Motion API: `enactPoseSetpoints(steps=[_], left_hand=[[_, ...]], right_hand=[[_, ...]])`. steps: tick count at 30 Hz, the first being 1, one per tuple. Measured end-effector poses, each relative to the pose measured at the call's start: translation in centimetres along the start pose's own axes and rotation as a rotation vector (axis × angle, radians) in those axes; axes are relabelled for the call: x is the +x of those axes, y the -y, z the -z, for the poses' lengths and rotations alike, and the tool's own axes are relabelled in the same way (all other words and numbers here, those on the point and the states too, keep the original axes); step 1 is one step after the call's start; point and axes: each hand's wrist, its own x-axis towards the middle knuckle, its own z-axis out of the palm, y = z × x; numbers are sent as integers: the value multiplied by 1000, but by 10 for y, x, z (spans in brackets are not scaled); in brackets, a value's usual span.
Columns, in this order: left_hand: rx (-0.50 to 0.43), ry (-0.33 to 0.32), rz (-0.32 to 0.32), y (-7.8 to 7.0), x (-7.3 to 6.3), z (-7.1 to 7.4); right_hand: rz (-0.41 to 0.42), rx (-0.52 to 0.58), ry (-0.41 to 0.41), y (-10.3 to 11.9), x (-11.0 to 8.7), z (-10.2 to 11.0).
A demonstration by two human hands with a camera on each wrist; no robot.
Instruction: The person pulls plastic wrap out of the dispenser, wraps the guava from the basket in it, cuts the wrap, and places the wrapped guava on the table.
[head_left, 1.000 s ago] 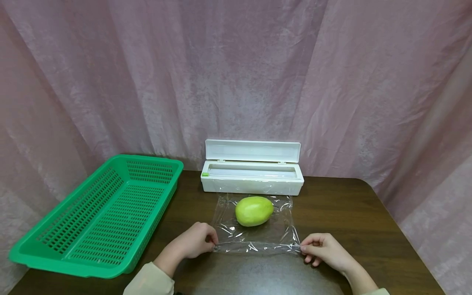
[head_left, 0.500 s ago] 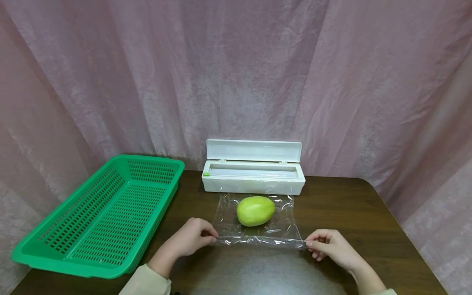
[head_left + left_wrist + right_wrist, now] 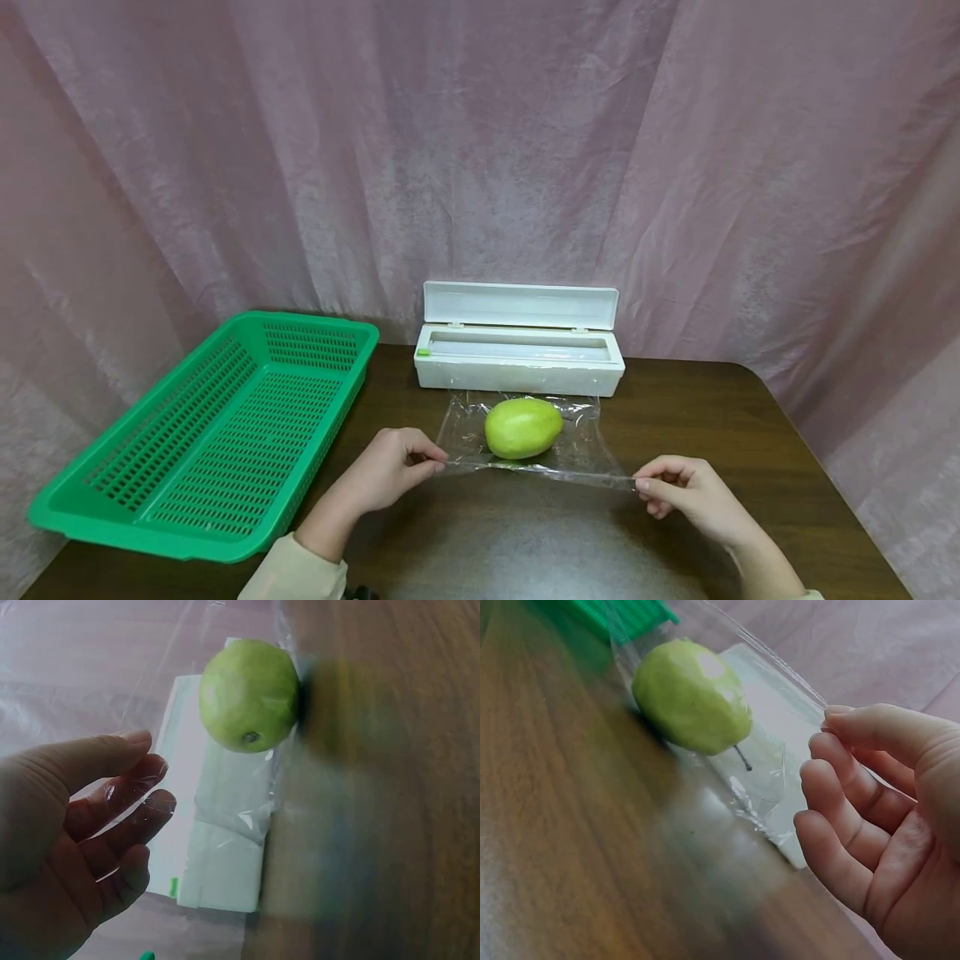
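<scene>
A yellow-green oval fruit with a thin dark stem, seen in the right wrist view, lies on a sheet of clear cling film. The film runs out from an open white dispenser box behind the fruit. At the film's near left corner my left hand pinches the edge between thumb and fingers. My right hand pinches the near right corner the same way. Between both hands the near edge is stretched, raised over the table in front of the fruit. In the left wrist view the fruit shows its round end.
A green perforated basket stands on the left of the dark wooden table. The dispenser's lid leans back against the pink curtain behind the table.
Both hands have lifted the film's near edge and brought it back toward the fruit. The right hand has moved a little rightward, drawing the edge wider. The fruit and box stay in place.
</scene>
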Motion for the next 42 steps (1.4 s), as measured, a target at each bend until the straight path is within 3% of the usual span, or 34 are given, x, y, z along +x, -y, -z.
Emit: enactPoseSetpoints(steps=[10,22,31,42], left_hand=[[-5,-55,-10,-5,4,6],[6,-105,66,-5,15,5],[26,-161,115,5,29,1],[-2,-184,188,24,49,-4]], right_hand=[[63,-56,-45,15,7,7],[72,-117,-88,24,31,14],[19,-173,-147,19,58,17],[-29,-111,-189,1,84,16]])
